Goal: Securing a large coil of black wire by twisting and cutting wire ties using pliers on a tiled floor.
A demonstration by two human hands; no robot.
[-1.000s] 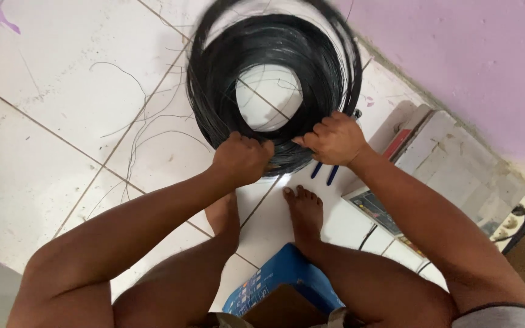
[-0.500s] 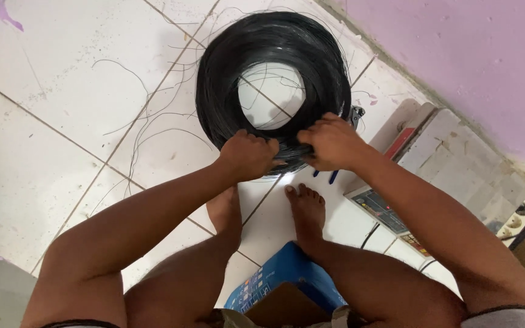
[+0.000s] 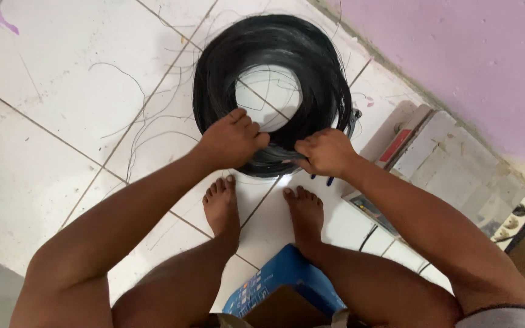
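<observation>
A large coil of thin black wire [image 3: 271, 91] lies flat on the white tiled floor [image 3: 62, 103], just beyond the person's bare feet [image 3: 221, 206]. Both arms reach forward and down, elbows bent outward. The left hand [image 3: 232, 141] curls closed over the coil's near edge, knuckles up, fingers tucked into the strands. The right hand [image 3: 323, 153] grips the same near edge just beside it, fingers pinched around a bundle of wire. Loose strands trail left across the tiles. A blue box [image 3: 287, 282] sits between the legs.
</observation>
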